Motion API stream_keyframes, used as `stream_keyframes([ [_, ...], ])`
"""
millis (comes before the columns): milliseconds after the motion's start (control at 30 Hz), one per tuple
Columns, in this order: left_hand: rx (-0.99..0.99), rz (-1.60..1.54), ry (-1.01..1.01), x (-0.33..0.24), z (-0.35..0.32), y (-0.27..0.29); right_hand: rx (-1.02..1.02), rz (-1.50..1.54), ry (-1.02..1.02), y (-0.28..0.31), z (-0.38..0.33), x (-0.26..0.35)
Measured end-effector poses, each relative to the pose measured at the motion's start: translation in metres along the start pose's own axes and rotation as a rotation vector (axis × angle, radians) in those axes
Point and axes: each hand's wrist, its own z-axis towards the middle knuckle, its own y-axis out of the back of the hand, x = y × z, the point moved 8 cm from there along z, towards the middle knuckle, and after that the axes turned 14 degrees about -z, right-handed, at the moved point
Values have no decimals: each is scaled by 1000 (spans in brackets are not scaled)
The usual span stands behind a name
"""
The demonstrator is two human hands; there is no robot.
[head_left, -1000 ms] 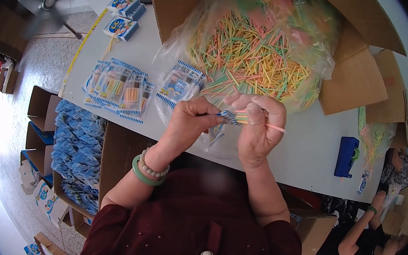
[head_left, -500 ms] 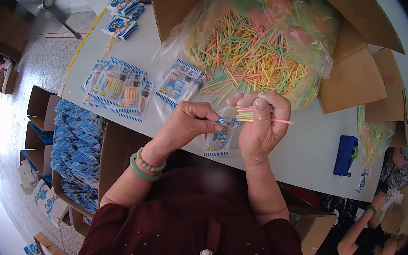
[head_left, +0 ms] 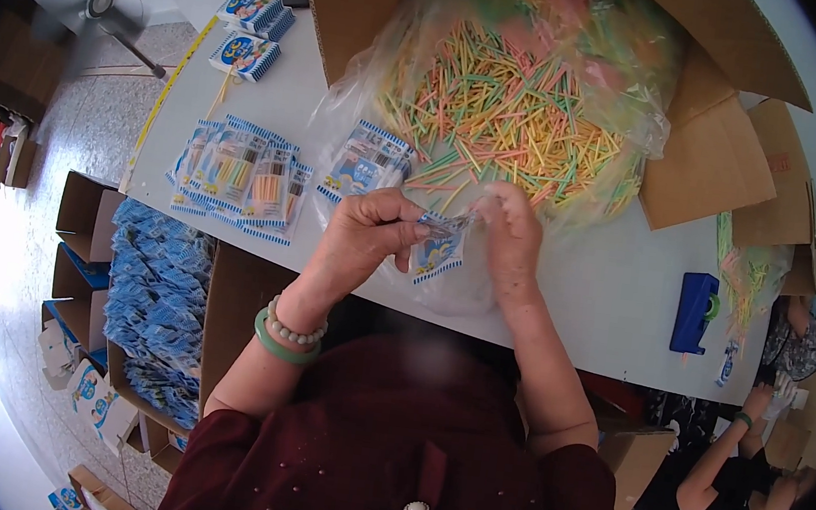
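Above the near table edge, my left hand point(head_left: 365, 235) pinches the top of a small blue-and-white plastic packet point(head_left: 439, 256) that hangs from thumb and fingertips. At the packet's upper right edge is my right hand point(head_left: 512, 242), its fingers curled in and slightly blurred; what they hold is hidden. Just beyond, a heap of thin pink, yellow and green sticks point(head_left: 506, 105) lies in a clear plastic bag point(head_left: 346, 92) inside an opened carton. A stack of flat packets point(head_left: 366, 162) is close to my left hand.
Filled packets point(head_left: 236, 175) lie in a pile on the left of the table point(head_left: 583, 305), with small boxes point(head_left: 245, 55) behind. A blue tape dispenser point(head_left: 693, 313) stands right. Below left, a carton point(head_left: 219, 324) holds many blue packets point(head_left: 154, 297). Another person point(head_left: 703, 490) works at the right.
My right hand has moved left to the packet's edge, and the bundle of sticks it held no longer shows. The packet has tilted in my left hand, which has shifted slightly left.
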Motion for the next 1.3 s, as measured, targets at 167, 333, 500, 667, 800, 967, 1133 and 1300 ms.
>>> stream_keyframes([
  [167, -25, 40, 67, 0, -3, 0, -138, 773, 99, 45, 6, 56],
  [333, -69, 86, 73, -3, -4, -6, -56, 827, 236, 37, -3, 110],
  [500, -26, 133, 34, -6, -7, -14, -44, 606, 312, 27, -7, 113],
  [667, -18, 46, 113, -2, -8, -15, -39, 538, 342, 26, -12, 106],
  [800, 9, 37, 135, 0, -7, -18, -43, 425, 341, 26, -18, 99],
  [967, 22, 1, 5, 3, -7, -19, 147, 469, 255, 14, -16, 82],
  [1133, 53, 133, -144, -3, -5, -22, 260, 395, 237, 4, -15, 67],
  [1300, 26, -5, -165, 9, 2, -12, 381, 374, 30, -1, -14, 44],
])
